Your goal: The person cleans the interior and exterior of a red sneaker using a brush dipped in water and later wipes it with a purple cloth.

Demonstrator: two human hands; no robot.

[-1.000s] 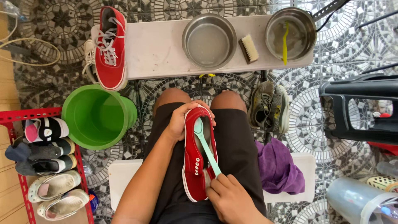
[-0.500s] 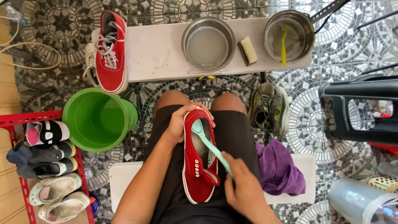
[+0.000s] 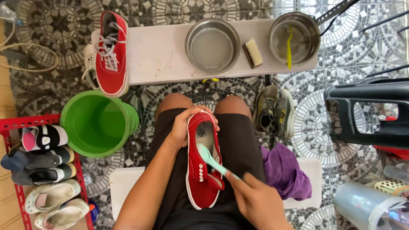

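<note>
Red canvas fills the lap: a red sneaker (image 3: 203, 159) lies sole-down on the person's black shorts (image 3: 243, 145), laces out, its long axis running from the body toward the knees, heel at the knees and toe nearest the body. The right hand (image 3: 255, 200) is closed around the handle of a mint-green brush (image 3: 211, 158), whose head sits inside the shoe's opening. The left hand (image 3: 184, 127) is wrapped around the heel end, steadying it. Judging by this, scrubbing of this shoe is under way, not finished. Farther off, on the left end of the white bench (image 3: 162, 55), the laced matching sneaker (image 3: 111, 53) waits; two steel bowls (image 3: 212, 44) and a wooden scrub brush (image 3: 253, 53) stand toward its right end.
</note>
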